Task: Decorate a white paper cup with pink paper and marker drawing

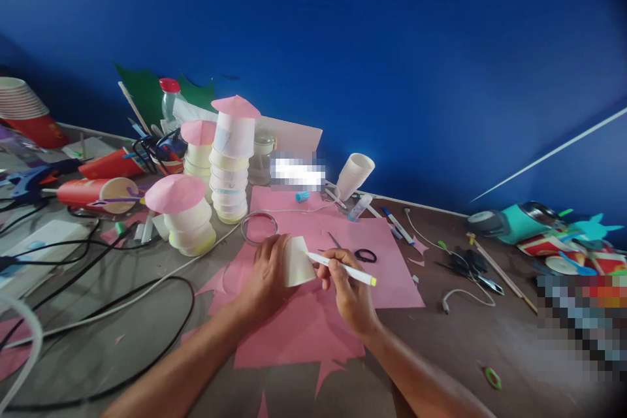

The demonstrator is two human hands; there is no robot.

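Observation:
My left hand [267,274] is wrapped round a white paper cup [298,264], which lies tilted on its side over pink paper [392,281]. Between the fingers and thumb of my right hand [350,290] is a white marker [347,268] with a yellow end, its tip at the cup's side. Scissors [365,255] with black handles lie on the paper just right of the cup. A blue cap [302,196] rests farther back. To the left stand stacked white cups topped with pink paper cones, a tall stack [230,170] and a short one [189,225] among them.
A leaning stack of white cups [353,176] stands near the blue wall. Cables [161,281] run across the left of the table. Red cups [98,194] lie at left; a teal bottle [519,222] and wooden sticks [504,271] are at right.

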